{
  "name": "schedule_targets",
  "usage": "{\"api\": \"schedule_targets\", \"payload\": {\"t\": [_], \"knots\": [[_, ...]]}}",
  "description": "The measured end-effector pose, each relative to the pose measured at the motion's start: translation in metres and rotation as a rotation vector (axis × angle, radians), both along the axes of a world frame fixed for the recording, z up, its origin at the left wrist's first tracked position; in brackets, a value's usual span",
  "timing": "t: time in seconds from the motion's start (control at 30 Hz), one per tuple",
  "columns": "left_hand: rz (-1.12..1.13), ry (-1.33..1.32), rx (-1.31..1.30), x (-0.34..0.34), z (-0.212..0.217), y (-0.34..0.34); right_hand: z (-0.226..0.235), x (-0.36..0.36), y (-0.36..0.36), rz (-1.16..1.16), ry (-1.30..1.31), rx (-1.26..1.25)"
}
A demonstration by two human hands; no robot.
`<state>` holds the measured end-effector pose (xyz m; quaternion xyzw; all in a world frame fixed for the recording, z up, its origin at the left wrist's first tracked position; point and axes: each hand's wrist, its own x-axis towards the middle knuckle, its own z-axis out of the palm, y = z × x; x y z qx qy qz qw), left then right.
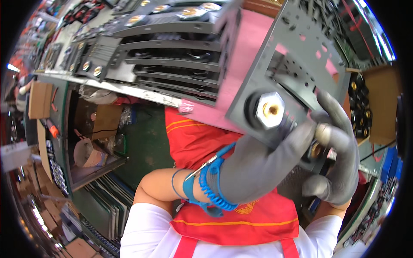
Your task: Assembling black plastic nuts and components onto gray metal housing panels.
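Observation:
A grey perforated metal panel (297, 30) stands tilted in front of me, over pink matting. Its near corner bears a round black fitting with a silver hexagonal nut (270, 110) and a brass centre. My left hand (279, 159), in a grey glove, is closed on the panel's lower edge; some fingers are hidden. A second black fitting with brass (316, 149) shows between my hands. My right hand (342, 150), also gloved, curves around that side with its fingers apart. Its index finger lies close to the panel, and its thumb stands away from the fitting.
Several similar grey panels (172, 45) are stacked at the far left on the bench, beside pink matting (247, 47). A cardboard box (383, 103) with black fittings stands at right. A blue coiled cord (211, 189) hangs from my left wrist. Shelving (92, 172) fills the left side below.

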<state>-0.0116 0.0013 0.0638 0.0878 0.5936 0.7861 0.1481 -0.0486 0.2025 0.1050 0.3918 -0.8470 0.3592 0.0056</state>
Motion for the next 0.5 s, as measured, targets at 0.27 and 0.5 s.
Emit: {"api": "schedule_targets", "payload": {"t": [0.27,0.5], "knots": [[0.393,0.525,-0.190,-0.027,-0.002,-0.061,0.047,-0.076,-0.096,0.021,0.165,-0.019],[0.235,-0.009,0.049,0.021,-0.028,-0.097,0.034,-0.143,-0.170,0.223,0.100,-0.002]]}}
